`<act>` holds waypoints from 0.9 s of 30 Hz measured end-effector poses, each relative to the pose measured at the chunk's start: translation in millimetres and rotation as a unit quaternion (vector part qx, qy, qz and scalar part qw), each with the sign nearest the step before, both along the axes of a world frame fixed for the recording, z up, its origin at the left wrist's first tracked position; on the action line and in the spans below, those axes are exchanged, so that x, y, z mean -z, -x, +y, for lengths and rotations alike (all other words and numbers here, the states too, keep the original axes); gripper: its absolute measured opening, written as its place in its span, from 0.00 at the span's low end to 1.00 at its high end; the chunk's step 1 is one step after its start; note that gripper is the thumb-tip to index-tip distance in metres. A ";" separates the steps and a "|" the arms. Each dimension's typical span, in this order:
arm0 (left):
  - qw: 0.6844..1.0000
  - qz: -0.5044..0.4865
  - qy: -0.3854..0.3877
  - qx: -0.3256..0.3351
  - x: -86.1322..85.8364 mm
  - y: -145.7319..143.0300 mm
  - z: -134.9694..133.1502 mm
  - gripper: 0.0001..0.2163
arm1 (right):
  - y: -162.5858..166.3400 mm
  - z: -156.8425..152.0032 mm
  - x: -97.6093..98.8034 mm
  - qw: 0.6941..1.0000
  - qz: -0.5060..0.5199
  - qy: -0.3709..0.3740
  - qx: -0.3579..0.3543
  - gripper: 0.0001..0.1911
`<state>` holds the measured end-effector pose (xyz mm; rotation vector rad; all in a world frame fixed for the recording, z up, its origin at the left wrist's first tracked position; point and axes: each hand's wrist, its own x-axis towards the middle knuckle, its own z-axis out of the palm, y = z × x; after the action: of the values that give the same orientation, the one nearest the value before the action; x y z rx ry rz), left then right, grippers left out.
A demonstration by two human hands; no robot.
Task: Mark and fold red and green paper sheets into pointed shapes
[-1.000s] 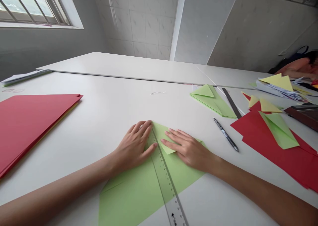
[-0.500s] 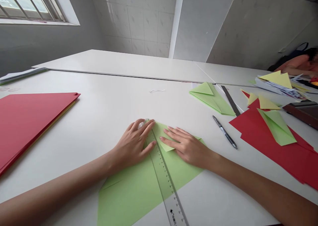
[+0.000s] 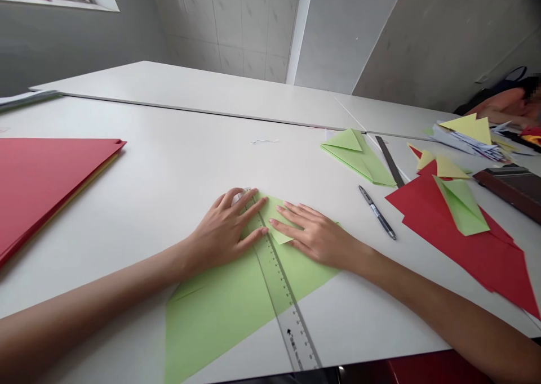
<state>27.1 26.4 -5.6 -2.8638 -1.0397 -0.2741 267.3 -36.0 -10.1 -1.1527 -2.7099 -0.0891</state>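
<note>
A light green paper sheet lies on the white table in front of me, with a clear plastic ruler laid lengthwise over it. My left hand lies flat with fingers stretched, pressing on the ruler's far end and the paper's tip. To the right of the ruler, my right hand rests flat, its fingers spread over a small folded green flap.
A stack of red sheets lies at the left. At right are a folded green piece, a dark ruler, a pen, red sheets with green and yellow folded pieces, and a dark box. Another person sits far right.
Both hands stay pressed on the paper and ruler. The view has tilted down a little, showing more of the table's near edge.
</note>
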 end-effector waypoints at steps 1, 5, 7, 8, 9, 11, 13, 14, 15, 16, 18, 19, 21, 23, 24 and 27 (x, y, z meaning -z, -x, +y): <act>1.000 0.001 -0.002 0.001 -0.2 -0.5 -0.1 0.28 | -0.8 -0.6 -0.6 1.000 0.004 0.005 -0.002 0.25; 1.000 0.004 -0.003 0.005 -0.5 -1.4 -0.4 0.28 | -3.7 -2.3 -0.9 0.999 0.034 0.032 0.005 0.26; 1.000 0.004 0.001 0.008 -0.8 -1.3 -0.5 0.28 | -4.0 -3.0 -0.6 0.998 0.044 0.040 0.017 0.24; 1.000 0.003 0.002 0.010 -1.0 -1.2 -0.5 0.28 | -3.8 -3.2 -0.5 0.998 0.046 0.043 0.023 0.23; 1.000 0.000 0.003 0.012 -1.1 -1.1 -0.6 0.28 | -3.5 -3.4 -0.6 0.997 0.048 0.044 0.028 0.23; 1.000 -0.005 0.004 0.013 -1.2 -1.0 -0.6 0.28 | -2.9 -3.8 -1.0 0.997 0.052 0.047 0.034 0.23; 1.000 -0.009 0.006 0.012 -0.8 -1.1 -0.5 0.28 | -2.5 -4.1 -1.4 0.997 0.055 0.050 0.036 0.23; 1.000 -0.010 0.006 0.012 -0.4 -1.3 -0.5 0.28 | -2.3 -4.3 -1.5 0.996 0.058 0.049 0.038 0.23; 1.000 -0.010 0.006 0.012 0.0 -1.5 -0.5 0.28 | -2.1 -4.7 -1.5 0.996 0.060 0.048 0.039 0.23; 1.000 -0.009 0.005 0.013 0.4 -1.7 -0.5 0.28 | -1.7 -5.1 -1.4 0.996 0.060 0.046 0.041 0.24; 1.000 -0.009 0.002 0.014 1.4 -1.8 -0.5 0.28 | -0.4 -6.1 -1.1 0.997 0.054 0.041 0.048 0.25; 1.000 -0.011 0.000 0.014 1.8 -1.8 -0.4 0.28 | 0.9 -6.5 -1.0 0.997 0.047 0.039 0.052 0.26; 1.000 -0.017 -0.002 0.016 2.4 -1.8 0.0 0.28 | 5.3 -6.5 -1.5 0.997 0.028 0.038 0.064 0.28; 1.000 -0.024 -0.001 0.019 2.6 -1.9 0.9 0.28 | 13.3 -4.4 -3.2 0.996 0.017 0.035 0.081 0.28; 0.999 -0.027 0.000 0.021 2.7 -2.0 1.6 0.27 | 18.7 -2.4 -4.5 0.995 0.015 0.032 0.090 0.29; 0.999 -0.031 -0.006 0.029 3.0 -2.4 4.1 0.27 | 39.7 7.9 -8.6 0.992 0.016 0.023 0.121 0.34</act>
<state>29.5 30.5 -8.6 -2.8962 -0.9623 -0.3745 227.6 -28.1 -1.5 -1.4771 -2.5451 -0.0416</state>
